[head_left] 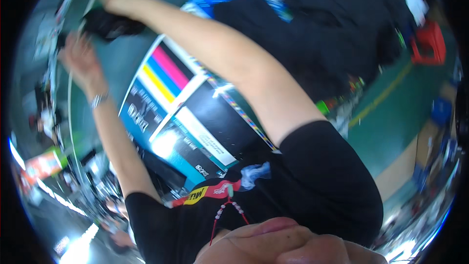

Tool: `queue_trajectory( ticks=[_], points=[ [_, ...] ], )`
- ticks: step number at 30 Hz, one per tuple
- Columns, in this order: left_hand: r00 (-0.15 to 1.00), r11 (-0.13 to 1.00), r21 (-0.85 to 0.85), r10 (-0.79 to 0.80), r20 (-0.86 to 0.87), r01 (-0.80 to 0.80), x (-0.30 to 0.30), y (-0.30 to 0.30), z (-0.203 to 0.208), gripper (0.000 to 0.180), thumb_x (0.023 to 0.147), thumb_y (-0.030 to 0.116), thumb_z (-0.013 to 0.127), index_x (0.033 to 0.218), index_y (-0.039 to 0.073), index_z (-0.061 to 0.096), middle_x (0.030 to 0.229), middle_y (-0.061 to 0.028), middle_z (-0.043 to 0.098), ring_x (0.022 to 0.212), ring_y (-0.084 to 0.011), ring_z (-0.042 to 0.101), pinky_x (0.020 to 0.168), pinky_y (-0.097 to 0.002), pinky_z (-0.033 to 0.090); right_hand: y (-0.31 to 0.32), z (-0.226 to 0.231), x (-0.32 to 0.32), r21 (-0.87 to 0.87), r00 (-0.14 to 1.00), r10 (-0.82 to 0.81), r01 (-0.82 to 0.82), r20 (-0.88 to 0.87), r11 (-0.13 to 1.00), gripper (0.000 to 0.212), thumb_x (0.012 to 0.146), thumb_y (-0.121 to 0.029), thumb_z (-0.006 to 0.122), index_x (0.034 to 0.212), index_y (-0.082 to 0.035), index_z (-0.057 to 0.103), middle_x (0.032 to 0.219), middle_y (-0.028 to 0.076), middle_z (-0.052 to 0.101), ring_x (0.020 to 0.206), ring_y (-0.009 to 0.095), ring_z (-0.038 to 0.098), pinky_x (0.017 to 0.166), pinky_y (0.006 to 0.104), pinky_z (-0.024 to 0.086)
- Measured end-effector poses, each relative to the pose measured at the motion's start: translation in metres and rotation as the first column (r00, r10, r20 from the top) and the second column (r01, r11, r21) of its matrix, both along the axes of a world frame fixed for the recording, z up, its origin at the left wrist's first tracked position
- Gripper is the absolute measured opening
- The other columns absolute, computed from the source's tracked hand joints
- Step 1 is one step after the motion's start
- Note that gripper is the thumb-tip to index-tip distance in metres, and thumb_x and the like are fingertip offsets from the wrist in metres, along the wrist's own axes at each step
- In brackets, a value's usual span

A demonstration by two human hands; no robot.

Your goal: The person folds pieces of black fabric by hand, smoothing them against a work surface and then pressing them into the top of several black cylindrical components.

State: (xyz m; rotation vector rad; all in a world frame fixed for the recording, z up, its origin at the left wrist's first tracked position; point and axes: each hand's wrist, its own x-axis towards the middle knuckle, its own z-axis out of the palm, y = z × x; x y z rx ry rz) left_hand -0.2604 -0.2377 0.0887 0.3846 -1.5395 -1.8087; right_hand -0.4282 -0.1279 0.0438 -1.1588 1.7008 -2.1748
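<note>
Nearest the camera, the person wears a black shirt [332, 186] with a red and yellow lettered strip [207, 194] across the chest and a red beaded cord [221, 212]. Beyond the chest lies a printed panel [161, 71]: magenta, blue and yellow bars, white lettering on black and teal fields, and a white label block with fine text, too small to read. At the far ends of the arms, a black item [113, 25] is located between the left hand [83, 58] and the right hand [115, 0]; blur prevents determining finger position or grip. Black cloth [317, 14] lies right of the right forearm. Farther out: a red plastic stool [430, 44], green floor [371, 129] with a yellow line [381, 95], and brightly lit, blurred surroundings.
</note>
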Motion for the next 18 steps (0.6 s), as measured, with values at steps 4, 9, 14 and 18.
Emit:
queue_trajectory(
  ticks=[4, 9, 14, 18],
  points=[
    [0.949, 0.892, 0.358, 0.312, -0.045, -0.277, -0.052, 0.036, -0.066, 0.039, 0.095, 0.034, 0.047, 0.111, 0.001, 0.058, 0.097, -0.0093, 0.066, 0.095, -0.0233, 0.062, 0.088, -0.0368, 0.049, -0.014, -0.003, 0.027, 0.498, 0.943, 0.028, -0.200, 0.333, 0.844, 0.073, 0.096, -0.052, 0.015, 0.100, 0.000, 0.065, 0.107, 0.030, 0.061, 0.109, 0.043, 0.055, 0.095, 0.0500, 0.039],
    [0.971, 0.873, 0.480, 0.185, -0.150, -0.092, -0.077, 0.069, -0.076, 0.042, 0.091, 0.046, 0.055, 0.096, 0.005, 0.063, 0.087, -0.0064, 0.066, 0.080, -0.0167, 0.064, 0.076, -0.0304, 0.051, -0.015, -0.070, -0.003, -0.269, 0.720, 0.477, -0.394, 0.504, 0.879, 0.043, 0.100, -0.034, 0.035, 0.097, -0.001, 0.063, 0.092, 0.006, 0.064, 0.085, 0.014, 0.058, 0.080, 0.0287, 0.046],
    [0.868, 0.881, 0.394, 0.394, -0.303, -0.263, -0.096, 0.060, -0.131, 0.036, 0.100, 0.029, 0.039, 0.112, 0.002, 0.060, 0.107, -0.0060, 0.064, 0.099, -0.0173, 0.060, 0.090, -0.0303, 0.046, -0.005, -0.117, -0.009, 0.012, 0.979, 0.102, -0.105, 0.175, 0.994, 0.038, 0.100, -0.024, 0.034, 0.102, 0.003, 0.062, 0.097, 0.010, 0.065, 0.092, 0.018, 0.058, 0.087, 0.0310, 0.044],
    [0.886, 0.894, 0.329, 0.391, -0.247, -0.303, -0.102, 0.053, -0.148, 0.036, 0.101, 0.026, 0.036, 0.115, 0.002, 0.058, 0.109, -0.0052, 0.063, 0.101, -0.0152, 0.057, 0.092, -0.0283, 0.043, -0.003, -0.109, -0.015, -0.094, 0.943, 0.169, -0.148, 0.287, 0.985, 0.039, 0.098, -0.021, 0.033, 0.101, 0.005, 0.062, 0.097, 0.011, 0.067, 0.092, 0.019, 0.059, 0.085, 0.0326, 0.046]
  ],
)
